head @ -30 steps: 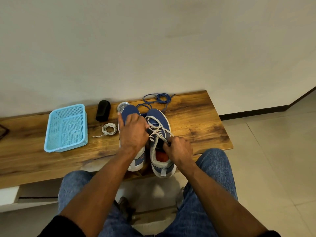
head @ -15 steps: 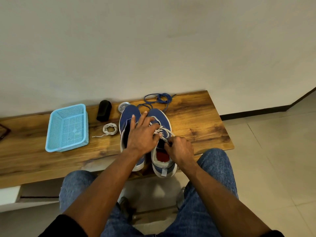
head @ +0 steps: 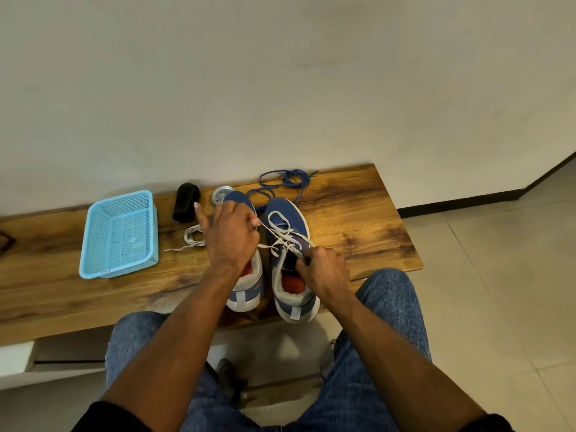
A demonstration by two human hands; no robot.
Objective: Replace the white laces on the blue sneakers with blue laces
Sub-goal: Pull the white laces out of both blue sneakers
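1. The left hand (head: 232,235) pinches a white lace (head: 282,236) strand, drawn taut from the right sneaker (head: 288,244).
2. The right hand (head: 324,271) grips that sneaker's tongue area, fingers curled.
3. The left sneaker (head: 246,285) stands beside it on the wooden bench (head: 358,219).
4. Blue laces (head: 288,180) lie behind the toes.

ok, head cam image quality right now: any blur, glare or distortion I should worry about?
Head view: sharp overall, white lace strands readable; slight softness at the left hand fingertips. Lighting soft and even, only faint shadows under the sneakers and blue basket, no glare on the wooden bench. Wide-angle bowing shows in the bench edge.
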